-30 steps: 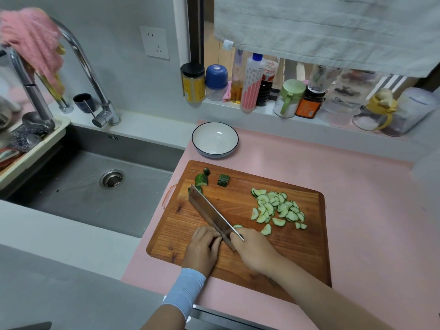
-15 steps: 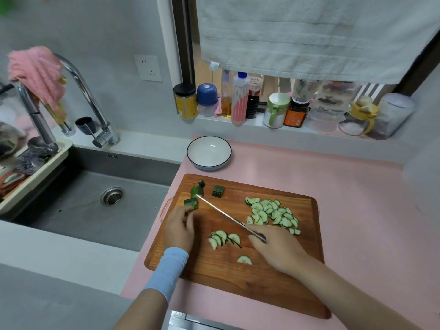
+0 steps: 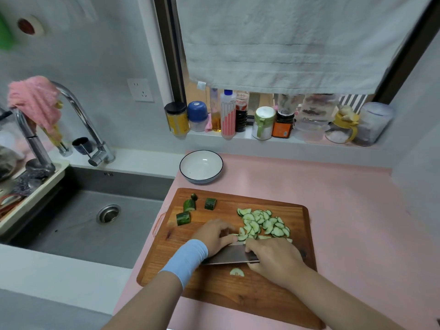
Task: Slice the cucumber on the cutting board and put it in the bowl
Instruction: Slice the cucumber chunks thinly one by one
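A wooden cutting board (image 3: 214, 289) lies on the pink counter. A pile of thin cucumber slices (image 3: 263, 223) sits at its right middle, and one stray slice (image 3: 237, 272) lies near the front. Three dark green cucumber chunks (image 3: 189, 206) rest at the board's far left corner. My right hand (image 3: 273, 258) grips the handle of a cleaver (image 3: 226, 256), whose blade lies nearly flat and points left. My left hand (image 3: 214, 234) rests fingers-down on a few slices at the blade's far edge, beside the pile. The white bowl (image 3: 201, 166) stands empty behind the board.
A steel sink (image 3: 95, 222) with a tap (image 3: 78, 120) lies left of the board. Bottles and jars (image 3: 238, 115) line the window sill behind the bowl. A grey towel (image 3: 297, 44) hangs above them. Pink counter (image 3: 357, 222) stretches to the right.
My left hand moved from the cucumber chunk at the far left to the fresh slices. The cleaver swung from slanting across the board to lying flat, and the small group of slices shifted toward the pile.
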Demonstrator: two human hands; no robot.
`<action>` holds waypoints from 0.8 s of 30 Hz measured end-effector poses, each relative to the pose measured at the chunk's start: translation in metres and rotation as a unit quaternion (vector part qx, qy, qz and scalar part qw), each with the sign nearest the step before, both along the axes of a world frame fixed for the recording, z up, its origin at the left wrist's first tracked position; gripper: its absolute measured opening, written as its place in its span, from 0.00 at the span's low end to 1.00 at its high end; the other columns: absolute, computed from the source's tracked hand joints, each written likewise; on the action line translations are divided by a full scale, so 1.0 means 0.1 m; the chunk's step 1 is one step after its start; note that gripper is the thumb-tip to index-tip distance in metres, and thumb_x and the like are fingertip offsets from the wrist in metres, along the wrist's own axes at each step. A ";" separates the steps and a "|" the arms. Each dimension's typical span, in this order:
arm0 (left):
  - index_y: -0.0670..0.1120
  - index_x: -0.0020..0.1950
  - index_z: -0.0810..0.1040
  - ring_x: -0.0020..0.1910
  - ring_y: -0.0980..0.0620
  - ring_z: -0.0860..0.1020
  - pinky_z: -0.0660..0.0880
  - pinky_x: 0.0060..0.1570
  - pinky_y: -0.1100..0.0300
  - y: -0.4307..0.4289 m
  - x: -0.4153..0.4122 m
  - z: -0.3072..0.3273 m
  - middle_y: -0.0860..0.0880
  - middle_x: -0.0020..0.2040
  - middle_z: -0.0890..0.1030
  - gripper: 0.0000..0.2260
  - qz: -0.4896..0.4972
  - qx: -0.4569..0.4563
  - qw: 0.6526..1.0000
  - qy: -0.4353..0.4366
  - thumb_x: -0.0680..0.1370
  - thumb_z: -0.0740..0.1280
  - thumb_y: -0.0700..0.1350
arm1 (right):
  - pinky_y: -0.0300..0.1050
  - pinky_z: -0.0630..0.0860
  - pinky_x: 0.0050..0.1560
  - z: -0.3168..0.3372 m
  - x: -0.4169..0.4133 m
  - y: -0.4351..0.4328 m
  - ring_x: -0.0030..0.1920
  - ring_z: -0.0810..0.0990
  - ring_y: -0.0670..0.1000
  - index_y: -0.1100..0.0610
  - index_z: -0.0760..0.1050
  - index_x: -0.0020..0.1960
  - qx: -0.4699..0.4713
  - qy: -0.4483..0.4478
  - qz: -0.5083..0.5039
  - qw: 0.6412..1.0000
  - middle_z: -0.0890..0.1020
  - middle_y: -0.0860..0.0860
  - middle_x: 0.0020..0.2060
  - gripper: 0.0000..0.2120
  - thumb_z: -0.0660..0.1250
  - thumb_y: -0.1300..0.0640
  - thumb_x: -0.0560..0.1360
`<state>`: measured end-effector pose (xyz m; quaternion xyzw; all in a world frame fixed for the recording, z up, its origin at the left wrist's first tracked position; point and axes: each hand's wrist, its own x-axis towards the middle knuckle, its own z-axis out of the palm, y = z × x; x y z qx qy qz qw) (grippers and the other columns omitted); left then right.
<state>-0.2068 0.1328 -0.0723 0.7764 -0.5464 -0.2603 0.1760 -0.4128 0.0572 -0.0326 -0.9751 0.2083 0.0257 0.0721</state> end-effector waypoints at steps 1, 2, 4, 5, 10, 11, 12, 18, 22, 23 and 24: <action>0.57 0.61 0.79 0.57 0.51 0.76 0.72 0.58 0.55 -0.04 0.00 0.02 0.53 0.56 0.79 0.14 0.012 0.016 1.000 -0.005 0.77 0.66 0.59 | 0.49 0.74 0.42 -0.02 0.00 0.00 0.49 0.83 0.55 0.49 0.74 0.62 -0.006 -0.001 0.010 1.000 0.85 0.49 0.49 0.13 0.63 0.46 0.80; 0.55 0.60 0.80 0.57 0.50 0.76 0.73 0.58 0.55 -0.07 0.01 0.02 0.52 0.58 0.79 0.14 0.028 0.028 0.999 -0.013 0.78 0.65 0.58 | 0.48 0.73 0.40 -0.02 0.01 0.00 0.48 0.83 0.55 0.49 0.75 0.61 -0.006 -0.003 0.021 1.000 0.85 0.49 0.48 0.13 0.64 0.46 0.79; 0.53 0.59 0.80 0.56 0.50 0.77 0.73 0.56 0.57 -0.13 0.01 0.08 0.51 0.59 0.80 0.14 0.056 0.029 0.998 -0.016 0.79 0.64 0.58 | 0.45 0.68 0.34 -0.02 0.00 -0.01 0.41 0.83 0.54 0.48 0.77 0.55 -0.013 0.001 0.041 0.999 0.84 0.48 0.41 0.11 0.69 0.46 0.75; 0.53 0.58 0.81 0.55 0.51 0.77 0.72 0.54 0.59 -0.14 0.00 0.11 0.52 0.57 0.80 0.14 0.065 0.017 0.998 0.002 0.78 0.65 0.58 | 0.42 0.66 0.30 -0.02 0.00 -0.03 0.35 0.83 0.52 0.47 0.77 0.51 -0.022 -0.006 0.044 0.999 0.83 0.46 0.36 0.11 0.73 0.46 0.71; 0.58 0.55 0.81 0.49 0.56 0.77 0.73 0.50 0.63 -0.20 -0.07 0.13 0.56 0.51 0.80 0.11 0.035 0.009 0.998 0.050 0.75 0.70 0.57 | 0.49 0.76 0.41 -0.02 0.06 -0.07 0.45 0.83 0.56 0.49 0.75 0.61 -0.013 0.003 0.054 0.998 0.85 0.49 0.46 0.13 0.65 0.48 0.78; 0.58 0.54 0.82 0.50 0.55 0.77 0.73 0.50 0.61 -0.21 -0.05 0.12 0.56 0.52 0.80 0.09 0.050 0.013 0.998 0.023 0.76 0.69 0.57 | 0.50 0.77 0.44 -0.02 0.07 -0.08 0.47 0.83 0.56 0.49 0.74 0.61 -0.006 0.001 0.056 0.998 0.84 0.49 0.49 0.13 0.63 0.49 0.79; 0.57 0.52 0.82 0.50 0.54 0.77 0.73 0.50 0.59 -0.21 -0.02 0.11 0.56 0.52 0.81 0.08 0.068 0.014 0.998 0.011 0.77 0.67 0.57 | 0.51 0.78 0.45 -0.01 0.07 -0.09 0.48 0.83 0.56 0.50 0.74 0.61 -0.006 -0.005 0.059 0.998 0.84 0.49 0.49 0.12 0.63 0.49 0.79; 0.63 0.49 0.79 0.49 0.58 0.77 0.76 0.56 0.59 -0.19 -0.02 0.12 0.59 0.48 0.80 0.10 0.012 0.001 0.994 0.105 0.69 0.74 0.57 | 0.52 0.79 0.47 0.05 0.16 -0.12 0.50 0.82 0.58 0.49 0.71 0.67 0.000 0.028 0.060 0.998 0.84 0.51 0.52 0.16 0.63 0.50 0.79; 0.56 0.54 0.81 0.50 0.54 0.77 0.75 0.55 0.57 -0.22 0.06 0.10 0.55 0.53 0.80 0.08 0.077 0.000 0.997 -0.001 0.77 0.68 0.55 | 0.53 0.80 0.47 0.07 0.20 -0.14 0.48 0.82 0.58 0.50 0.73 0.62 0.003 0.046 0.057 0.997 0.84 0.52 0.50 0.13 0.63 0.50 0.79; 0.55 0.54 0.81 0.50 0.55 0.77 0.75 0.54 0.58 -0.21 0.09 0.09 0.55 0.53 0.80 0.09 0.092 -0.004 0.996 0.005 0.77 0.68 0.55 | 0.53 0.80 0.46 0.07 0.20 -0.14 0.47 0.82 0.57 0.50 0.73 0.61 0.002 0.047 0.056 0.997 0.84 0.51 0.49 0.12 0.63 0.50 0.79; 0.55 0.52 0.81 0.49 0.56 0.77 0.74 0.53 0.60 -0.19 0.11 0.08 0.56 0.52 0.79 0.09 0.103 -0.014 0.994 0.030 0.75 0.69 0.55 | 0.53 0.80 0.46 0.07 0.20 -0.15 0.46 0.82 0.57 0.50 0.73 0.60 -0.001 0.045 0.054 0.997 0.84 0.51 0.49 0.11 0.63 0.50 0.79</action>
